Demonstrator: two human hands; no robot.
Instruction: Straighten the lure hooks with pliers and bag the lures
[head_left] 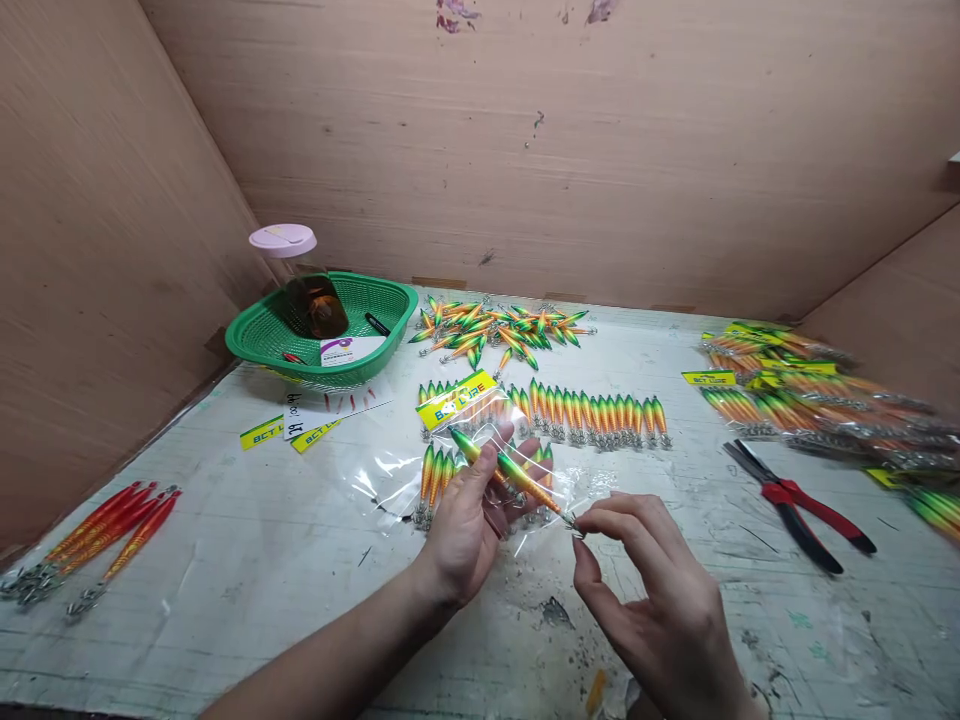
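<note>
My left hand (469, 510) is closed on a clear plastic bag (367, 475) with a yellow printed header (455, 400), and the thumb presses on green-and-orange fishing lures at the bag. One fishing lure (529, 480) slants across the fingers, its hook end pointing to the lower right. Whether that lure lies inside or on top of the bag, I cannot tell. Thumb and forefinger of my right hand (652, 580) pinch at this lure's hooks. Behind and below the bag, a row of the same lures (431, 480) is partly hidden by my left hand.
More lures stand in a neat row (600, 420), with a loose heap (502, 330) behind. A green basket (397, 335) holds a lidded jar (319, 305). Red lures (112, 535) lie left; pliers (799, 505) and packed lures (795, 385) lie right. Wooden panels (525, 150) enclose the table.
</note>
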